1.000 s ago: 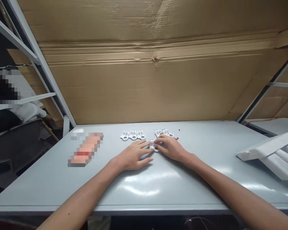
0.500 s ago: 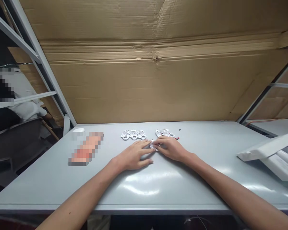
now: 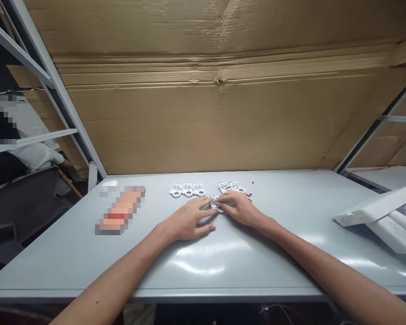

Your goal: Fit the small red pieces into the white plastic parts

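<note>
A small white plastic piece (image 3: 214, 204) with cut-outs lies on the table between my hands. My left hand (image 3: 189, 220) rests flat with its fingers spread, fingertips at the left edge of that piece. Over its right side is my right hand (image 3: 238, 207), thumb and fingers drawn together in a pinch. Whatever is between those fingertips is too small or hidden to make out. Just behind the right hand lie two similar white pieces (image 3: 235, 186), partly covered by it. Three more white pieces (image 3: 187, 190) stand in a row farther left.
Tiny red parts (image 3: 249, 195) and a small black bit (image 3: 253, 183) lie beyond my right hand. A blurred-out orange object (image 3: 123, 210) and a white item (image 3: 110, 184) are at left. White foam packaging (image 3: 379, 221) sits at right. Cardboard (image 3: 216, 126) walls the back; a person is beyond the left frame.
My right fingertips have shifted slightly on the white piece, more of which now shows. The left hand stays in place. The whole view has moved very slightly.
</note>
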The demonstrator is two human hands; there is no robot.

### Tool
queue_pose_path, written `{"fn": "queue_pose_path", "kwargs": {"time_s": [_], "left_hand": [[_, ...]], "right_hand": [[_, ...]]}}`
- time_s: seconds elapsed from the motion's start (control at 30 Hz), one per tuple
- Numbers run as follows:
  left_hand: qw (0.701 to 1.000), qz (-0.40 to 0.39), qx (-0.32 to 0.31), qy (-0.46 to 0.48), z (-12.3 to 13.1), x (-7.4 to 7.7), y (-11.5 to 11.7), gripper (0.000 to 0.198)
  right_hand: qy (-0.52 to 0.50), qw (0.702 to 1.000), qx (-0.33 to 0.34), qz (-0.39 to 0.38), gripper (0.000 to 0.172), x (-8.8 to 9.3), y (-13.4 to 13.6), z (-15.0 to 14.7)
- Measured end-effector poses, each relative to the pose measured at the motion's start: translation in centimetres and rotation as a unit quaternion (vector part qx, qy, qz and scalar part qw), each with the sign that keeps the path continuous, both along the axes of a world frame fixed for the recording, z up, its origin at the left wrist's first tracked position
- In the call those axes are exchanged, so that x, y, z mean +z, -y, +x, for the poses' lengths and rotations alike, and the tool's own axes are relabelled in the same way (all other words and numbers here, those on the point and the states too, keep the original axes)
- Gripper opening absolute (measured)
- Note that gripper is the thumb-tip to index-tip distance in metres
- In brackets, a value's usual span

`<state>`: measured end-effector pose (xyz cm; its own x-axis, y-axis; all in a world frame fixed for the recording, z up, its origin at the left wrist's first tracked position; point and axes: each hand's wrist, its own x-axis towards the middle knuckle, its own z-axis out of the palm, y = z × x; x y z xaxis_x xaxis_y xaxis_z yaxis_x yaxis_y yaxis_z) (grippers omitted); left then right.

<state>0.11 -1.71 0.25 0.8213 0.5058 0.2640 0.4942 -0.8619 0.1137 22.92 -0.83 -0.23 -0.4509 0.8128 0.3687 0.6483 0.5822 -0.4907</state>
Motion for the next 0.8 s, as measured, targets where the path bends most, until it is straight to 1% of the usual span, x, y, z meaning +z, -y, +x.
{"fn": "queue_pose_path", "kwargs": {"time_s": [0.13,0.27,0.4,0.53,0.6,0.67,0.7,0.8], "left_hand": [[1.000,-0.004,-0.002,-0.001,0.0,0.1,0.0,0.045],[1.000,-0.003,-0.002,0.006,0.0,0.1,0.1,0.044],[1.000,-0.009,-0.001,0.007,0.0,0.1,0.1,0.044],[1.000,-0.016,0.003,0.004,0.0,0.1,0.2,0.045],[1.000,-0.013,0.007,-0.002,0.0,0.1,0.2,0.045],[1.000,-0.010,0.007,-0.007,0.0,0.1,0.2,0.044],[1.000,-0.009,0.007,-0.007,0.0,0.2,0.2,0.044],[1.000,-0.011,0.008,-0.008,0.0,0.2,0.2,0.045]], "right_hand": [[-0.047,0.998,-0.025,-0.038,0.024,-0.3,-0.2,0.0],[-0.068,0.995,-0.044,-0.051,0.023,-0.4,-0.2,0.0],[-0.100,0.992,-0.041,-0.060,0.023,0.0,0.0,-0.2],[-0.135,0.989,-0.042,-0.049,0.022,0.4,0.2,-0.3],[-0.169,0.982,-0.054,-0.068,0.022,0.6,0.1,-0.2],[-0.231,0.963,-0.064,-0.119,0.025,0.8,0.0,-0.1],[-0.271,0.948,-0.065,-0.155,0.028,0.8,-0.1,-0.1],[-0.388,0.880,-0.065,-0.267,0.027,1.2,-0.3,0.3]]}}
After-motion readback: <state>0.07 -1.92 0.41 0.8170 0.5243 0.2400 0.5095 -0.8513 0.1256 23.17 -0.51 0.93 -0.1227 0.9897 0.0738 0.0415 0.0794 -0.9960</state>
